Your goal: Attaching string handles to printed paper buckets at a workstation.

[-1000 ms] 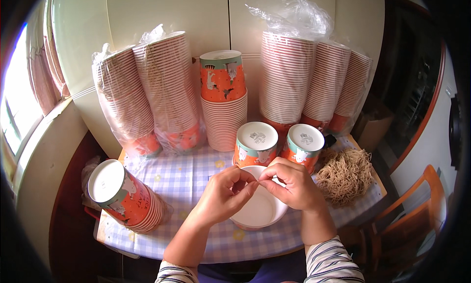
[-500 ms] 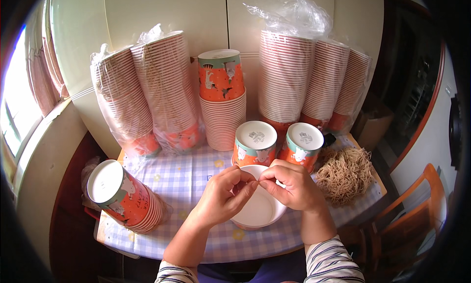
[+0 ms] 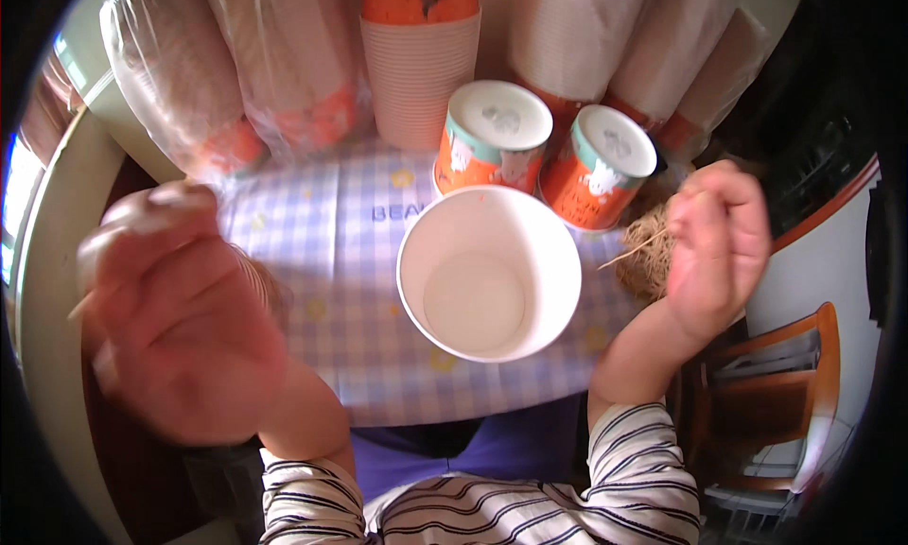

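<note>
A white-lined paper tub stands upright at the middle of the table, its mouth toward me, with no hand on it. To its right, my right hand is raised with fingers curled, pinching a thin tan strand that sticks out leftward. Below and behind that hand lies a tangled heap of tan strands, partly hidden by it. My left hand is lifted at the left, large and blurred by motion. Its fingers look curled in, and a short pale bit pokes from its outer side; what it holds is unclear.
Two upturned orange paper tubs stand just behind the open one. A tall nested stack rises at the back, flanked by plastic-wrapped stacks. My left hand mostly covers another stack. A checked cloth covers the table; a wooden chair stands right.
My hands were pinched together over the tub and have swung apart, left and right. The view has tipped downward and closer. The strand now shows in my right hand.
</note>
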